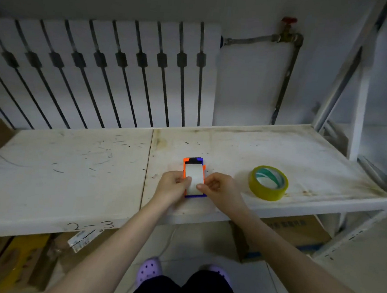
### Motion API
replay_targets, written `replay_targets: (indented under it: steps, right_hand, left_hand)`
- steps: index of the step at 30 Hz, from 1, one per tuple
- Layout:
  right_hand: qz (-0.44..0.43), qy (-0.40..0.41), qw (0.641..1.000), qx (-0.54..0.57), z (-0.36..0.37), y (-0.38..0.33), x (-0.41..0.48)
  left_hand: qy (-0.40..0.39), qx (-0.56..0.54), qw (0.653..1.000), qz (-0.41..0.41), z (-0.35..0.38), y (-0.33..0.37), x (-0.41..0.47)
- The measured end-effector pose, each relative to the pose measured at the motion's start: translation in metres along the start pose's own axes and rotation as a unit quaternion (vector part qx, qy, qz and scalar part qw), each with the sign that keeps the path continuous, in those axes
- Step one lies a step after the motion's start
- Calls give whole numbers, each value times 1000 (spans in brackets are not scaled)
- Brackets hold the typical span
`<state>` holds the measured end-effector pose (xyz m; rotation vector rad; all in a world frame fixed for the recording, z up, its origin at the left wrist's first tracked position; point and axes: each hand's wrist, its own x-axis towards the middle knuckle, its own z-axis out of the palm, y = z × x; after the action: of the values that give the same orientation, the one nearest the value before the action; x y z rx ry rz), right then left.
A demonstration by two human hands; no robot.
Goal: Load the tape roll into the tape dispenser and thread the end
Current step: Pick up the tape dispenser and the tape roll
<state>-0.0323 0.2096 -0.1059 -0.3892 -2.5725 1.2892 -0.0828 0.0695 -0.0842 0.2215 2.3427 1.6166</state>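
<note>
1. Nearest, below the hands: dark trousers (184,292) and lilac clogs (148,269) on a pale floor, with both bare forearms reaching up and forward from the lower corners.
2. Left hand (173,186) curled against the left side of the tape dispenser (193,177), thumb tip resting on the white tape roll (194,179) seated in it.
3. Right hand (219,188) curled against the right side, thumb pressing the roll's near right edge; both hands closed around the dispenser, gripping it between them.
4. Dispenser orange and blue, sitting on the white shelf (71,172) between the hands, long axis running straight away from the body, black-and-blue end pointing toward the wall.
5. Right of the right hand, well apart from it: a yellow tape roll (268,183) lying flat on the shelf, hole facing up.
6. Beyond the hands: a white radiator (101,71) against the wall, with a pipe and red-handled valve (289,21) to its right.
</note>
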Motion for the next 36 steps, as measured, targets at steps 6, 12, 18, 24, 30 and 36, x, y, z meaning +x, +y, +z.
replay_targets:
  steps: [6,12,18,24,30,36]
  right_hand:
    - [-5,-11,999,47,-5,-3,-2]
    - [6,9,993,114,-20,-10,-13]
    - [28,14,988,153,-38,-7,-21]
    - [17,58,980,192,-64,6,-34]
    - [-43,201,978,40,-93,14,-31]
    - [16,314,929,-197,-143,71,-16]
  left_hand:
    - [6,-76,997,4,1,1,3]
    - [-3,-109,994,27,0,11,-7]
    - [38,-210,977,-2,1,26,-27]
    - [74,-165,983,38,-5,39,-34]
    - [29,-150,987,55,14,55,-42]
    - [9,-146,988,57,29,65,-49]
